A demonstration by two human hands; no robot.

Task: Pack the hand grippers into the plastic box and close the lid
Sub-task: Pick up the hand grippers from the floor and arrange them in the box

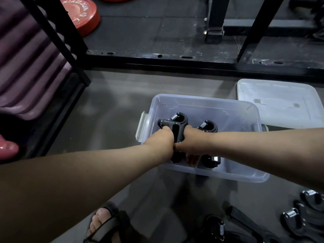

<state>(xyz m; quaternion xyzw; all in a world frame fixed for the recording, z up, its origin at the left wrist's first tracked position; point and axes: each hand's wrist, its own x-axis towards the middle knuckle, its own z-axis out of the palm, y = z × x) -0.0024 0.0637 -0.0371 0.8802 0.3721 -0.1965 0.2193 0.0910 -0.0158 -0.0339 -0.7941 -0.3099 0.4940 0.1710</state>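
Note:
A clear plastic box (242,174) stands open on the grey floor. Both my hands reach down into it. My left hand (162,140) and my right hand (190,142) grip the handles of a black hand gripper (177,124) that stands with its spring end up at the box's left side. A second black hand gripper (208,128) stands just to its right inside the box, partly hidden by my right wrist. The translucent lid (280,104) lies flat on the floor behind the box to the right. My fingers are mostly hidden behind the box wall.
Several more hand grippers (305,216) lie on the floor at the bottom right, one more hand gripper (217,225) near my sandalled foot (103,223). A black steel rack frame (175,58) runs behind the box. A red weight plate (82,14) lies far left.

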